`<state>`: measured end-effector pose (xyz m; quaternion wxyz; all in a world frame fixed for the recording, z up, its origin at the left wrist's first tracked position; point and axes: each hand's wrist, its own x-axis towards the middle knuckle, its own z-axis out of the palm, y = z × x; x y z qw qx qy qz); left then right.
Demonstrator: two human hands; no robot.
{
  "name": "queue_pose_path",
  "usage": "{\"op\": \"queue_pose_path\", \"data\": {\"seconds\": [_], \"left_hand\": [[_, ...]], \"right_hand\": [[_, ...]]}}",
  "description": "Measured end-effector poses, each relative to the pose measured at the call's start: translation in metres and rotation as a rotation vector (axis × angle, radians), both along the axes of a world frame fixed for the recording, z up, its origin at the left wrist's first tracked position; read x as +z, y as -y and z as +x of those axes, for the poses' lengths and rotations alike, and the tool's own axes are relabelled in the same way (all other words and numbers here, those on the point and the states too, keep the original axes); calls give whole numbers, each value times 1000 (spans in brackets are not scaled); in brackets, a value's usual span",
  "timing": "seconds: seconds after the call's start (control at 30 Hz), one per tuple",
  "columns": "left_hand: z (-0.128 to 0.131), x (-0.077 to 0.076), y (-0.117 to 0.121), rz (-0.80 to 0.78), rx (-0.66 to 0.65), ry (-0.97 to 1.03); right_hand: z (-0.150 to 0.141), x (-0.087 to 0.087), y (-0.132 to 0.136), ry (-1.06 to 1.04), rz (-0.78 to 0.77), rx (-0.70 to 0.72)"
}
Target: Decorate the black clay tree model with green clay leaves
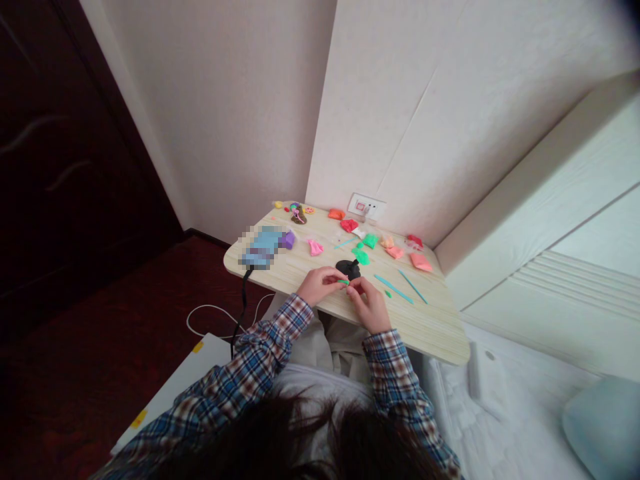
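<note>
Near the table's front edge, my left hand (320,285) pinches a small strip of green modelling clay (343,282) between thumb and fingertips. My right hand (370,307) is closed at the other end of the strip, its fingertips meeting those of the left. Just behind the fingers sits a black round object (347,268) with a short piece sticking up. A small green bit of clay (389,294) lies to the right of my right hand, beside a light-blue modelling tool (394,289) and a thinner teal one (413,287). Green clay (361,256) lies behind the black object.
Several clay packets lie along the back, among them a red one (349,225), a pink one (315,247) and a coral one (421,262). A brown clay figure (299,215) stands at the back left. A blurred blue object (263,247) has a black cable (244,300) hanging off the edge.
</note>
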<state>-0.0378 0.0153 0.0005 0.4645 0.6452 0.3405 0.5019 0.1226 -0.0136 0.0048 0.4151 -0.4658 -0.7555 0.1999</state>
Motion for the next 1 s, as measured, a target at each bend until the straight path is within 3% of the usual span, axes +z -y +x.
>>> {"op": "queue_pose_path", "data": {"seconds": [0.3,1.0], "left_hand": [[2,-1,3,5,70,-9],[7,-2,1,45,74,-23]], "right_hand": [[-2,0,0,68,-16,-13],[2,1,1,49,32,-57]]}}
